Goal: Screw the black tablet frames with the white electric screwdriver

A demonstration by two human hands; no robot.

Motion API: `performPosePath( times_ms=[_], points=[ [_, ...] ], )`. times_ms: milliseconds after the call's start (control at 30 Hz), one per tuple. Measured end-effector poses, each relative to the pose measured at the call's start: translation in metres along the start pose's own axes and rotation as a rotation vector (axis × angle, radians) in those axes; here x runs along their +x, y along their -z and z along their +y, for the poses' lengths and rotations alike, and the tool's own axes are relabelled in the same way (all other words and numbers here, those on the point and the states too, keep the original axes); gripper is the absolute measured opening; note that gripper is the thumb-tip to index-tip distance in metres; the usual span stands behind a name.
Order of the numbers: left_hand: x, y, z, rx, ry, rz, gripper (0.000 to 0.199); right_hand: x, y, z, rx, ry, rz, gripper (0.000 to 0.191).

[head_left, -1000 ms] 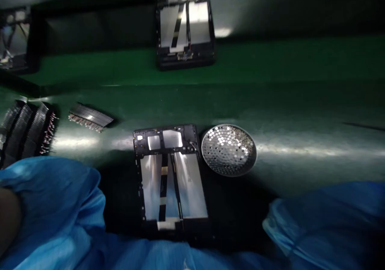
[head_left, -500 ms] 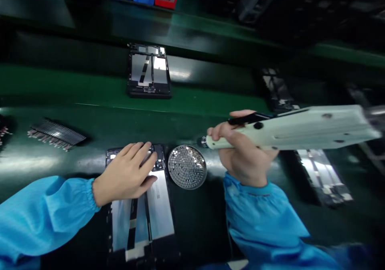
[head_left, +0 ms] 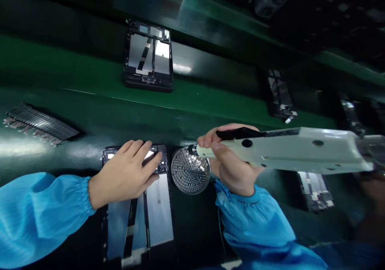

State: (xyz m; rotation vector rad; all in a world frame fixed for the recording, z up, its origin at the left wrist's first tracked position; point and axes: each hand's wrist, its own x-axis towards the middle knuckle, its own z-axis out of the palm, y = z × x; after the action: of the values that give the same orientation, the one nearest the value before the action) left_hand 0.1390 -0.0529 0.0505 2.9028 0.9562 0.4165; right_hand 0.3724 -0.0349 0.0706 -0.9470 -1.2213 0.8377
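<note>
My left hand (head_left: pixel 128 172) lies with its fingers apart over the top part of an opened tablet (head_left: pixel 158 206), whose silver inside and black ribbon cables show. In my right hand (head_left: pixel 233 162) is a pale green power screwdriver (head_left: pixel 300 150), held level with its fingers wrapped round the front end. The driver's metal tip points left, over the upper edge of a round dish (head_left: pixel 191 174) full of tiny shiny screws. That dish stands just right of the tablet. What lies under my left palm is hidden.
Another opened tablet (head_left: pixel 148 59) rests on the green strip further back. A row of thin dark parts (head_left: pixel 43 121) lies at the left. More opened devices (head_left: pixel 279 91) are at the right, one (head_left: pixel 315 190) partly behind the driver. Something skin-coloured and blurred shows at the right edge.
My right hand has moved left and slightly down with the screwdriver, bringing the tip from beside the dish to over it. The camera view has shifted. My left hand stays on the tablet.
</note>
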Motion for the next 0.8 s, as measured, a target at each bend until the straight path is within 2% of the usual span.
performPosePath(
  times_ms=[400,567,800],
  points=[
    [-0.007,0.001,0.016,0.074,-0.031,-0.02,0.039,-0.001,0.0,0.006,-0.034,0.017,0.014,0.021],
    [-0.008,-0.002,0.015,0.043,-0.023,-0.028,0.042,-0.001,-0.003,0.006,-0.047,0.014,0.068,0.021],
    [-0.008,-0.003,0.012,0.02,-0.025,-0.026,0.044,-0.003,-0.002,0.007,-0.027,0.016,0.055,0.022]
  ],
)
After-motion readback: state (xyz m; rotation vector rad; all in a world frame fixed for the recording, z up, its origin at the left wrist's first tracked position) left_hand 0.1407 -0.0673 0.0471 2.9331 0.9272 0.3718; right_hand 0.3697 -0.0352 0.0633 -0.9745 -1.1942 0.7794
